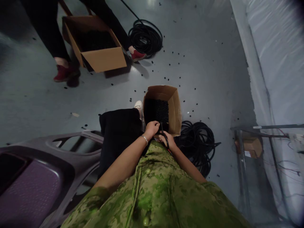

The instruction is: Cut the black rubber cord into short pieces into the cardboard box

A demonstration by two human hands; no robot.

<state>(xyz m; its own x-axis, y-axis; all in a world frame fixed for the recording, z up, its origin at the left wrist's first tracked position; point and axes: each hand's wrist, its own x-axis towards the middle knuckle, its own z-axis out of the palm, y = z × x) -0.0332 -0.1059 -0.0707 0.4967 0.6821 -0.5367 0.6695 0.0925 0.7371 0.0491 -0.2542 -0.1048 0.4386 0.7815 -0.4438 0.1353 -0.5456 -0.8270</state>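
Above the near edge of an open cardboard box (174, 110), my two hands work close together. My right hand (168, 139) is closed around a slim dark tool, apparently scissors (162, 129), with a spot of red near its handle end. Just to its left, my left hand (152, 128) is pinched, its fingertips near the upper end of the tool. Whatever small dark piece those fingers hold is too hard to make out. Many small black pieces (161, 109) fill the bottom of the box. Loose black tubing (198, 139) lies coiled on the floor right of the box.
Another person's legs (45, 28) straddle a second cardboard box (104, 59) holding dark pieces. Beside that person's red shoe lies another black coil (146, 38). Small black bits dot the grey floor (209, 72). A plastic chair (78, 152) stands left, a metal frame (243, 164) right.
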